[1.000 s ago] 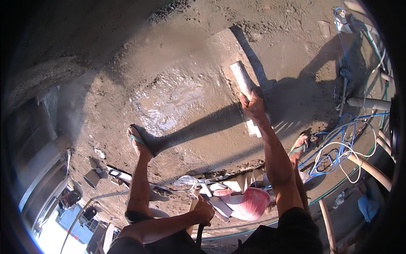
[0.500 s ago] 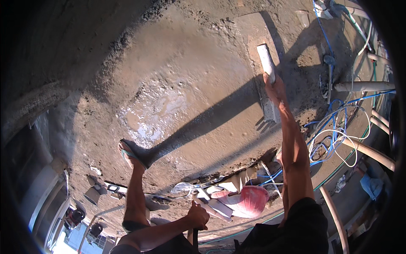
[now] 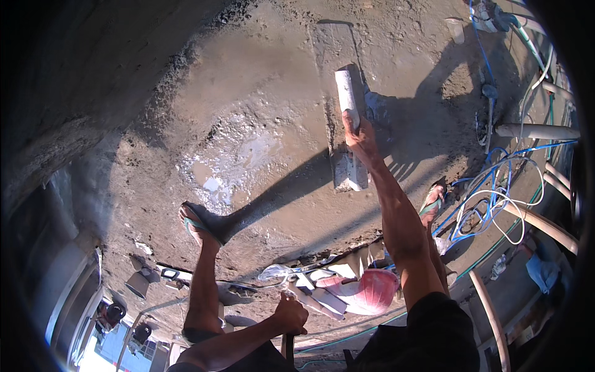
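Observation:
My right hand (image 3: 361, 139) is wrapped round the thick pale handle of a long, mud-coated float (image 3: 338, 53). The float's flat board lies on wet grey-brown mortar (image 3: 273, 198), which is shiny and puddled to the left of it. Close to my body, my left hand (image 3: 291, 314) is closed in a fist. A dark, narrow shaft shows just below that fist, but what it belongs to is hidden.
My sandalled feet stand left and right on the ground. A red hard hat (image 3: 377, 291) lies among scraps near my left hand. On the right are tangled blue and white hoses (image 3: 489, 201) and wooden poles (image 3: 545, 226). Work lamps (image 3: 137, 284) stand lower left.
My right hand has swept the float leftward over the mortar, and the board has turned slightly. My right foot now shows beside the forearm. The left fist has hardly moved.

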`<state>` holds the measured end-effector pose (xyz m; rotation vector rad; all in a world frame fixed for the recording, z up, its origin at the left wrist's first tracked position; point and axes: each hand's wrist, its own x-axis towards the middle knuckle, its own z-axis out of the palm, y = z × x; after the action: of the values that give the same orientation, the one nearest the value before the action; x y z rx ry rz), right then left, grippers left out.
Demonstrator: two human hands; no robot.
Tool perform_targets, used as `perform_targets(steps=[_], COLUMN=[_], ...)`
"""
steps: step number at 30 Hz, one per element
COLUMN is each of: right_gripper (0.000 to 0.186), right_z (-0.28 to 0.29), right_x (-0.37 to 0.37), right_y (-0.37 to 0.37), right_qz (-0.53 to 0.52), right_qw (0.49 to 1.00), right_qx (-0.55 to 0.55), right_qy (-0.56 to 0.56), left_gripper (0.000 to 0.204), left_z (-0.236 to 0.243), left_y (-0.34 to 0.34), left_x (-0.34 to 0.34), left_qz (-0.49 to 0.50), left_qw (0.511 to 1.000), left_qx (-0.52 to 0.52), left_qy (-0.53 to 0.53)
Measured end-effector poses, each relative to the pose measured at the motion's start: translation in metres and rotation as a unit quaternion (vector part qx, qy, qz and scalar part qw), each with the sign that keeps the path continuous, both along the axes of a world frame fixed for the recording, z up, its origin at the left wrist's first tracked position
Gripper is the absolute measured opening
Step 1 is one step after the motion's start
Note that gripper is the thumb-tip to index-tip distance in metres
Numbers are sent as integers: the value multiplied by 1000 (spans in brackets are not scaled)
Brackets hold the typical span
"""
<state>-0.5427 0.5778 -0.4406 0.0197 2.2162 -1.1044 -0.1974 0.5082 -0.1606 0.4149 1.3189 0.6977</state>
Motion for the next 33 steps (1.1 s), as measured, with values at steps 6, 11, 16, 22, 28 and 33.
perform_targets(steps=[6,11,16,22,28,33], right_gripper=[27,57,53,58,59,53], right_z=[-24,-5,-13,-28,2,58], right_x=[92,131,82,-51,-110,-81], right_y=[-33,-17,-15,15,76,112], right_qz=[285,297,233,51,64,-190], right_qw=[774,938,874,948,936,963], right_qx=[53,56,67,181,197,191], right_qy=[563,172,422,258,283,11], left_gripper=[60,61,66,72,75,79], left_z=[-1,-6,-10,-20,-25,-23], left_y=[-3,-5,4,8,8,-7], left_x=[-7,-13,-12,-13,-14,-7], left_qz=[31,28,3,-29,-29,-33], left_qw=[999,1000,1000,1000,1000,999], left_qx=[-15,-13,-14,-5,-2,-14], left_qy=[34,2,2,-9,-10,7])
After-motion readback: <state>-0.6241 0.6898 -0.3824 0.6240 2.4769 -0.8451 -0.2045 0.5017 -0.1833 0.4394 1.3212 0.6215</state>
